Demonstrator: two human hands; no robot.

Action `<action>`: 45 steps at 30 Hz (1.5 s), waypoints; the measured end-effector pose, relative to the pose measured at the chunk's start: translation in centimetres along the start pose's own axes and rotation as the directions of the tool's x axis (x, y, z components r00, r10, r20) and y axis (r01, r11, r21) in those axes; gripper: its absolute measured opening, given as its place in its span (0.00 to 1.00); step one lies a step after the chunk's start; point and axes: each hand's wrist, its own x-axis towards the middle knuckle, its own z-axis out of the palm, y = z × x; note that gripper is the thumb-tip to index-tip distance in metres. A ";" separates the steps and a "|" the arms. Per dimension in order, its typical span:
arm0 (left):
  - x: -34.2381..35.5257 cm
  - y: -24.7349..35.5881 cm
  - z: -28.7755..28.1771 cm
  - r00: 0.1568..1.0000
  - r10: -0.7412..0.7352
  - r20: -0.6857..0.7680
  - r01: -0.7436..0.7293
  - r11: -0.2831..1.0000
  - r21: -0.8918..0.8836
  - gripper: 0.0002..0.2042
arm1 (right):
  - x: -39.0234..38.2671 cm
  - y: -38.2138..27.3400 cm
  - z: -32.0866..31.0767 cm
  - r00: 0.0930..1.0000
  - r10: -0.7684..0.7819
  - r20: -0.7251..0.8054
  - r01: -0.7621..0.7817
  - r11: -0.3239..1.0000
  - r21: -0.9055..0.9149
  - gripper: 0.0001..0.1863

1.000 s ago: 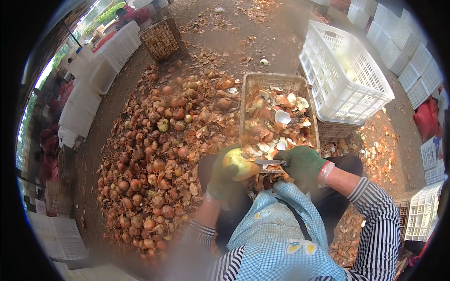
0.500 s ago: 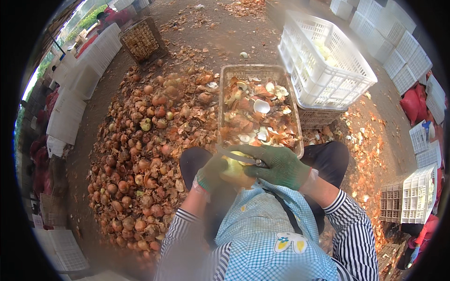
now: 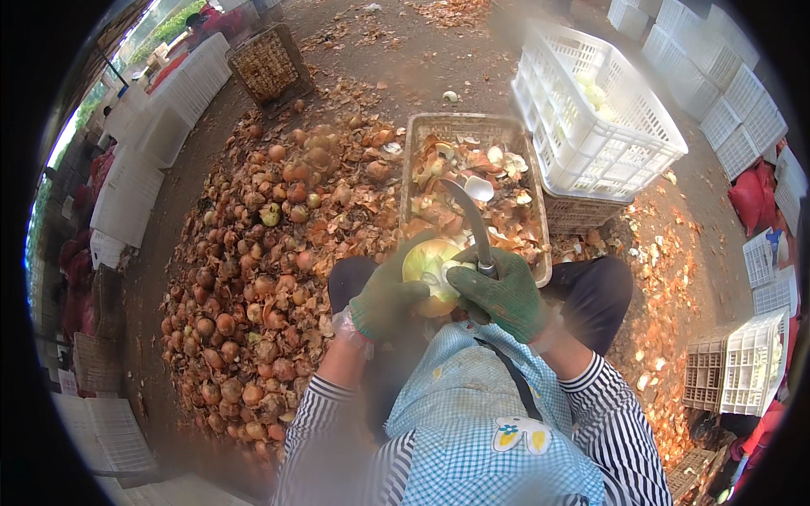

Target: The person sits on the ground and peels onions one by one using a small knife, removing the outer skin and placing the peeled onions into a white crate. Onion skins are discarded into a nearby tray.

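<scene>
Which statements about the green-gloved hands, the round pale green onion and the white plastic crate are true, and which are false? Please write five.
1. The green-gloved left hand holds the round pale green onion. True.
2. The right hand is empty. False: it holds the curved metal knife.
3. The knife's blade is inside the onion. False: the blade stands clear of it.
4. The white latticed plastic crate contains pale onions. True.
5. The heap of brown-skinned onions lies on the person's right. False: it lies on the left.

Pale green onion point(image 3: 418, 261), blue checked apron point(image 3: 460, 422)
</scene>
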 end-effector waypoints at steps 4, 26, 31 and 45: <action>0.0 -1.9 -0.3 0.997 -0.071 -0.020 0.062 0.953 -0.297 0.48 | -0.5 -0.2 -0.5 0.997 0.076 0.016 -0.076 0.907 0.414 0.10; 2.2 -0.7 0.6 0.803 -0.220 -0.553 -0.125 0.846 -0.518 0.27 | 3.0 6.3 -5.5 0.978 0.121 0.172 0.045 0.680 -0.731 0.41; 2.1 -0.6 1.4 0.791 -0.221 -0.570 -0.169 0.817 -0.551 0.29 | 0.9 13.7 -9.8 0.992 -0.121 -0.044 0.030 0.554 -0.832 0.31; 0.9 -3.0 4.8 0.812 -0.026 -0.583 -0.222 0.910 -0.349 0.28 | 0.8 10.1 -5.2 0.902 0.431 -0.015 -0.379 0.808 0.451 0.16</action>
